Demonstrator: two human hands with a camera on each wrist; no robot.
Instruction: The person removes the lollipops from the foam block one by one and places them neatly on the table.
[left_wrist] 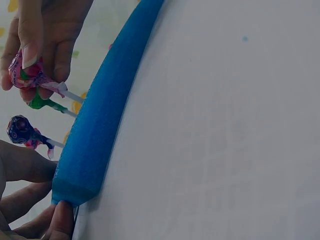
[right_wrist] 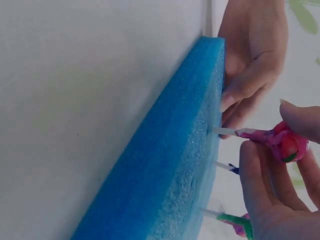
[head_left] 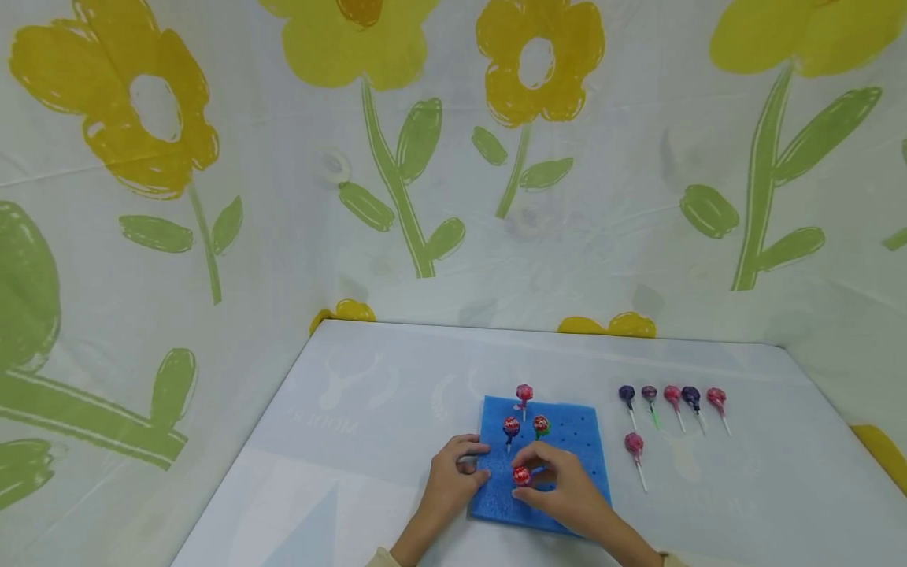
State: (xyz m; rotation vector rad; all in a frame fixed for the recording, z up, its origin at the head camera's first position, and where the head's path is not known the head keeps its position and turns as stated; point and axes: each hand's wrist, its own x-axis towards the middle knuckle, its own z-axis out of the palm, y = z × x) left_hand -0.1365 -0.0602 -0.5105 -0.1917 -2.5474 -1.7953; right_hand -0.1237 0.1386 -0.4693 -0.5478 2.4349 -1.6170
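Observation:
A blue foam block (head_left: 496, 504) with small holes lies on the table. My left hand (head_left: 453, 472) grips its left edge, thumb and fingers against the foam. With thumb and fingers, my right hand (head_left: 563, 488) pinches the head of a red-pink wrapped lollipop (right_wrist: 287, 146) over the block; its white stick reaches the foam surface. Three other lollipops stand upright in the foam: a pink one (head_left: 524, 392) at the back, a dark blue and red one (head_left: 511, 428), and a red one with a green wrapper (head_left: 542, 426) just beyond my right hand.
To the right of the block, several lollipops lie on the white table (head_left: 340, 441) in a row, among them a dark purple one (head_left: 627, 392) and a pink one (head_left: 716, 396). Another pink lollipop (head_left: 634, 445) lies nearer. A flower-printed curtain (head_left: 609, 220) hangs behind the table.

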